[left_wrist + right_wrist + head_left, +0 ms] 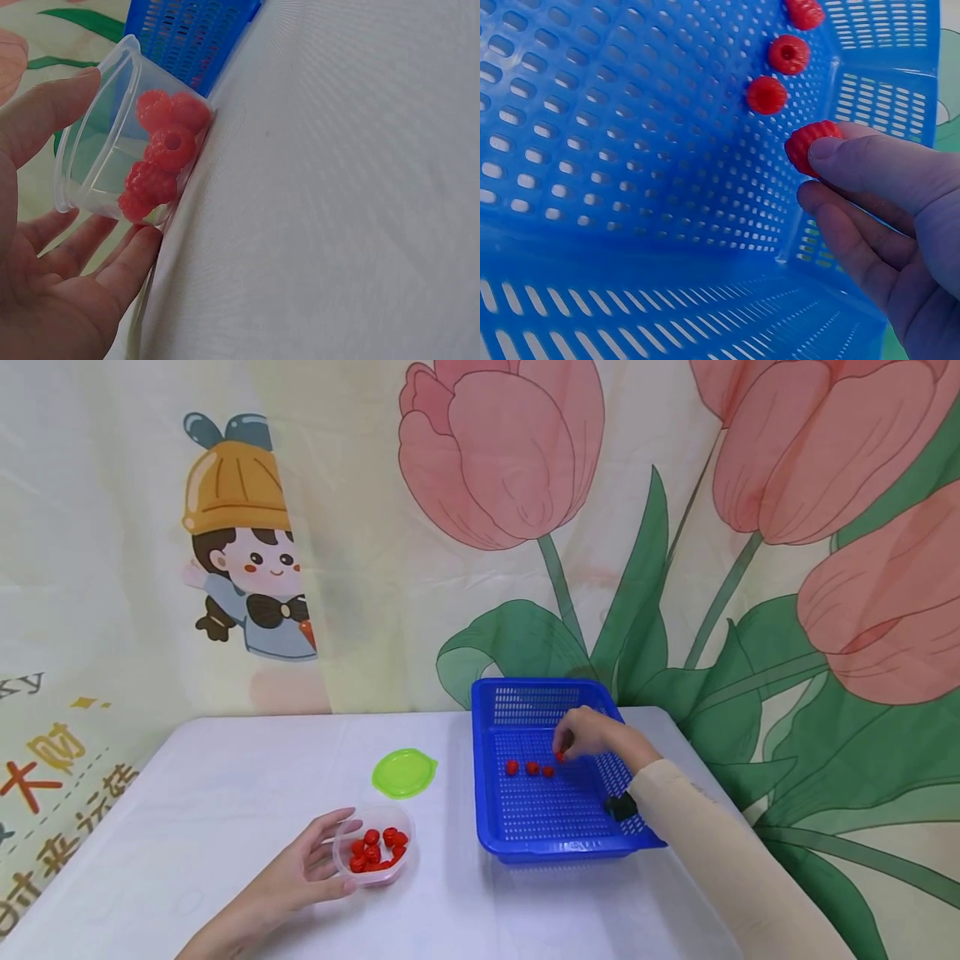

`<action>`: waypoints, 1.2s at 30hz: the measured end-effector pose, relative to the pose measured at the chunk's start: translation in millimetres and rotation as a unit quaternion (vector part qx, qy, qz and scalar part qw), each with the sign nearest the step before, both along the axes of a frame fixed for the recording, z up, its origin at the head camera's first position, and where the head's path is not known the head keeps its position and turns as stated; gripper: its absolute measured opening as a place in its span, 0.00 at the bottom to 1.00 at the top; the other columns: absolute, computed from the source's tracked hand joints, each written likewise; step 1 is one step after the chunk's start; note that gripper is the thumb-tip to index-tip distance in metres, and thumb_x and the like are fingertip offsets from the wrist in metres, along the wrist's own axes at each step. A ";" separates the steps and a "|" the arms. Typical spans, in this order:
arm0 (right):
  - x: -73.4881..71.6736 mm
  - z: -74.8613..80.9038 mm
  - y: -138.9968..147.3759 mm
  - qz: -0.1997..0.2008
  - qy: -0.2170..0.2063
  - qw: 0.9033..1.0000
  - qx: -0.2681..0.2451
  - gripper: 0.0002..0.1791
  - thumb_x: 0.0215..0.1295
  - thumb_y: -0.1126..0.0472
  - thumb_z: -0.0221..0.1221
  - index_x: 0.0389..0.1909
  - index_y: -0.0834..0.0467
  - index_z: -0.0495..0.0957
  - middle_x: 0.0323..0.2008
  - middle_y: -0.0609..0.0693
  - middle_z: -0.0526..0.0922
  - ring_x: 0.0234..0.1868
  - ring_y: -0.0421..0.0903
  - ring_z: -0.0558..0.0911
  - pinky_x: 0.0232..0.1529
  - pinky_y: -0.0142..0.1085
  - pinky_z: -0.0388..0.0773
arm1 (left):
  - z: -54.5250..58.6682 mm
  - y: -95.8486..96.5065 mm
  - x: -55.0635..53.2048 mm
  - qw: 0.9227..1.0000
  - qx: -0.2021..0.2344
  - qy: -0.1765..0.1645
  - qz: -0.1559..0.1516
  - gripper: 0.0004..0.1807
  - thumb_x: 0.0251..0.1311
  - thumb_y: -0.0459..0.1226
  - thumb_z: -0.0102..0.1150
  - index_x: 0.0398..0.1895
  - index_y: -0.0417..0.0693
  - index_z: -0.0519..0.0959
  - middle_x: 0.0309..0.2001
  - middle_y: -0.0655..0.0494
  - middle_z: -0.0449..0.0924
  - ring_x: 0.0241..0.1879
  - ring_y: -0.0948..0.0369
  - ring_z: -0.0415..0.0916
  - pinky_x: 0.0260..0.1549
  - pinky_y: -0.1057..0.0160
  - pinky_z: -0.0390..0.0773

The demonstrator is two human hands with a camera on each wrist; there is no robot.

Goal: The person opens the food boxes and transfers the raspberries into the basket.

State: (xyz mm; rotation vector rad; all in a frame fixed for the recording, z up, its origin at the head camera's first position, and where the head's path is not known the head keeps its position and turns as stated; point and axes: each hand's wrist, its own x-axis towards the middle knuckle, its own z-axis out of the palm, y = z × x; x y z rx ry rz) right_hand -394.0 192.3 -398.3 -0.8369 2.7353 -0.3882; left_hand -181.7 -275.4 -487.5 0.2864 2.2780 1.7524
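My right hand [583,732] pinches a red raspberry [810,144] between thumb and fingertips, low inside the blue basket [487,827]. Three more raspberries lie in a row on the basket's perforated floor, the closest being this raspberry [766,95] beside the held one. On the white table, my left hand [311,864] holds a clear plastic tub [97,161] from its left side, thumb at the rim and fingers curved round the wall. Several raspberries [154,182] sit piled at the bottom of the tub, one showing its hollow centre.
A bright green lid [405,773] lies flat behind the tub, left of the basket. Against the basket's right wall, by the right sleeve, is a small black object [620,807]. A printed cloth with tulips [498,452] hangs behind the white table [247,777].
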 end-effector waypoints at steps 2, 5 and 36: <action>-1.2 -4.1 -0.6 -0.003 -0.004 1.000 -0.001 0.07 0.65 0.70 0.71 0.38 0.55 0.90 0.37 0.46 0.89 0.39 0.40 0.85 0.45 0.36 0.86 | -0.1 -0.1 -0.2 1.000 0.001 0.000 0.001 0.51 0.64 0.36 0.75 0.84 0.55 0.54 0.80 0.41 0.61 0.79 0.39 0.60 0.59 0.77 0.74; -1.5 -8.6 -1.8 -0.007 -0.007 1.000 -0.003 0.07 0.65 0.70 0.71 0.37 0.55 0.90 0.36 0.45 0.88 0.39 0.40 0.85 0.46 0.37 0.86 | -0.9 -0.9 -0.4 1.000 0.003 -0.006 0.004 0.50 0.63 0.37 0.75 0.83 0.56 0.55 0.80 0.42 0.61 0.79 0.40 0.60 0.61 0.75 0.76; -0.5 -11.5 -3.3 0.000 -0.011 1.000 0.023 0.07 0.64 0.68 0.72 0.40 0.55 0.90 0.39 0.46 0.89 0.44 0.44 0.86 0.50 0.40 0.86 | 1.4 -0.3 0.4 1.000 -0.008 -0.008 0.005 0.50 0.63 0.37 0.75 0.84 0.58 0.55 0.80 0.43 0.60 0.79 0.39 0.60 0.60 0.76 0.75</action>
